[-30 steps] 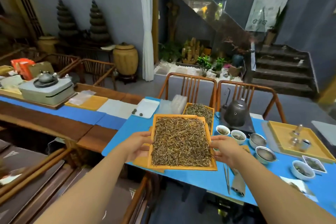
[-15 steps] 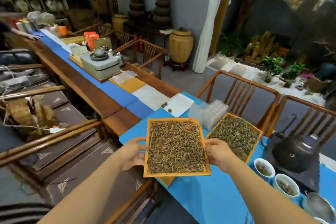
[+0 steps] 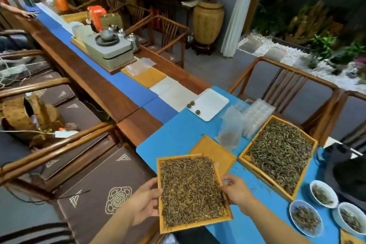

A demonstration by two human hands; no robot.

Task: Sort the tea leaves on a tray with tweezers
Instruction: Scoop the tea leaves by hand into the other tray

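At the near edge of the blue mat (image 3: 178, 136), both hands hold one tray (image 3: 198, 158) of tea leaves (image 3: 190, 190) by its long sides. Left hand (image 3: 143, 202): the thumb lies over the left rim and the fingers curl beneath it, so the tray is gripped from that side. Right hand (image 3: 235, 189): the fingers curl against the right rim, fingertips touching the wood, and grip it there. Both forearms reach in from the bottom of the view.

The tray is a shallow orange-wood rectangle, filled rim to rim with thin brown and golden leaves. It hangs partly over the table's near edge, above a dark seat cushion (image 3: 95, 196), and its far corner overlaps an orange cloth (image 3: 213, 150) lying on the mat.

Right of it, apart from the hands, a second tray (image 3: 245, 156) sits on the mat, holding greener, paler leaves (image 3: 281, 154). Near that tray's lower corner stand three white bowls (image 3: 306, 218), each with a little tea inside. Beyond the cloth lie a clear plastic bag (image 3: 230, 130) and a clear moulded plastic sheet (image 3: 257, 115), and farther off a white dish (image 3: 211, 104) with three small dark balls at its edge.

No tweezers can be made out in this view.

The long wooden table (image 3: 95, 85) runs off to the upper left, carrying a blue runner (image 3: 126, 85), a grey tea stand (image 3: 111, 51) with a small teapot (image 3: 107, 34) on it, and orange boxes (image 3: 97, 17). Wooden chairs (image 3: 287, 93) line the far side.
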